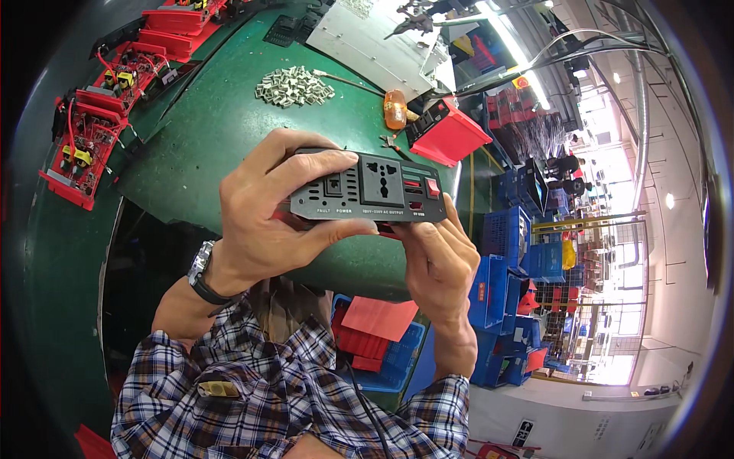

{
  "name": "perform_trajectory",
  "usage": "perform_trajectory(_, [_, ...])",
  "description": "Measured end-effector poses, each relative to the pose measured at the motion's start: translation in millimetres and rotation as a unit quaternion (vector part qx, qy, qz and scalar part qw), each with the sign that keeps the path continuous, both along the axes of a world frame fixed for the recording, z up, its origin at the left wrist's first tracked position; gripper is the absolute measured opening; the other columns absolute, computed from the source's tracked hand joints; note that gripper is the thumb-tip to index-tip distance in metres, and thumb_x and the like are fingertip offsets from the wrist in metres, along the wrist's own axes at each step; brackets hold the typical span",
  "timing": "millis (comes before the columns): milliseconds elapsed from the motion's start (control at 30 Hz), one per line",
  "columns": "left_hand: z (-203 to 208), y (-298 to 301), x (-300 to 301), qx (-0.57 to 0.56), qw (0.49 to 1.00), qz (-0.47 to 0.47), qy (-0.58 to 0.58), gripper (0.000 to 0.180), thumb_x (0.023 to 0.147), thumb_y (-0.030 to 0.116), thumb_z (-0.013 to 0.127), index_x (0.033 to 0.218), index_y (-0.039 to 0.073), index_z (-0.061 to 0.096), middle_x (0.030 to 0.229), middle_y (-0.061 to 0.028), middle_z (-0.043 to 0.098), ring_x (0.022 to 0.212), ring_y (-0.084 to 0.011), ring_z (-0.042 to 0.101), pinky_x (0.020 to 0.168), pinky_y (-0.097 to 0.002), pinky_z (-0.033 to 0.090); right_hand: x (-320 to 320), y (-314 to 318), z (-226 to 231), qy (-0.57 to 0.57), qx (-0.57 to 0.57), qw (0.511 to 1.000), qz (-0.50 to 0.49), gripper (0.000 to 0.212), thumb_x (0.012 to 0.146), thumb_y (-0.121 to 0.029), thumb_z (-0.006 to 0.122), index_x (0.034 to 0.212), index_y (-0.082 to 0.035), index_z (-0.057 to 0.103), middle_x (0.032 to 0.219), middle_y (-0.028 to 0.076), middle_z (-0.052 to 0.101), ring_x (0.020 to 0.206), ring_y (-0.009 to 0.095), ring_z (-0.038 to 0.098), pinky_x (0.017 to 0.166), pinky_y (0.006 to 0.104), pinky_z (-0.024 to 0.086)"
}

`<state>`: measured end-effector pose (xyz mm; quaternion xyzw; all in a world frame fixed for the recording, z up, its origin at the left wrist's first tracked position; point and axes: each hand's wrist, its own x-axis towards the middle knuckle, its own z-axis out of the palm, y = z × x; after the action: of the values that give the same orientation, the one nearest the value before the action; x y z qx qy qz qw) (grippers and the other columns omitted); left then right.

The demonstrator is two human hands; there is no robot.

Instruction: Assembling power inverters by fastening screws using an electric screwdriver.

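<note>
Both my hands hold up a power inverter point(382, 183) above the green bench. Its black end panel faces me, with a socket, small slots and a red switch on the right. My left hand point(256, 206) grips the left end, fingers over the top edge and thumb along the lower edge. My right hand point(443, 264) closes round the lower right corner from below; some of its fingers are hidden behind the inverter. Beyond the panel's right end, another red inverter with a black end point(453, 136) stands tilted on the bench, and pliers point(391, 142) lie beside it.
Small pale metal pieces point(294, 86) are heaped on the green bench point(206, 130), near an orange-handled tool point(395, 109). Open red housings with circuit boards point(84, 145) line the left. Below the bench edge sits a blue bin point(413, 356) with red sheets. Blue crates point(489, 287) stack at right.
</note>
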<state>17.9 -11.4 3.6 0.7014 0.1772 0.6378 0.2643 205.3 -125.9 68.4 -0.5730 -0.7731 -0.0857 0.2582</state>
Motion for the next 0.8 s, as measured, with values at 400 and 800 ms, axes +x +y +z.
perform_trajectory(400, [-1.1, 9.1, -3.9, 0.007, 1.000, 0.002, 0.000, 0.056, 0.062, 0.028, 0.099, 0.107, 0.004, 0.077, 0.103, -0.0130, 0.070, 0.085, -0.0244, 0.073, 0.073, -0.0331, 0.061, 30.0, 6.1, -4.6, -0.138, 0.016, 0.978, 0.153, 0.032, 0.078, -0.008, 0.071, 0.106, 0.008, 0.070, 0.094, 0.017, 0.073, 0.088, 0.031, 0.074, 0.092, 0.0492, 0.058])
perform_trajectory(800, [1.2, 12.8, 8.6, -0.016, 1.000, -0.020, 0.014, 0.050, 0.068, 0.017, 0.095, 0.110, 0.001, 0.074, 0.107, -0.0134, 0.070, 0.096, -0.0260, 0.070, 0.083, -0.0342, 0.057, 31.2, 0.4, -26.6, -0.091, 0.061, 0.994, 0.029, 0.036, 0.080, -0.001, 0.079, 0.115, 0.001, 0.070, 0.100, 0.016, 0.075, 0.091, 0.037, 0.073, 0.119, 0.0549, 0.033])
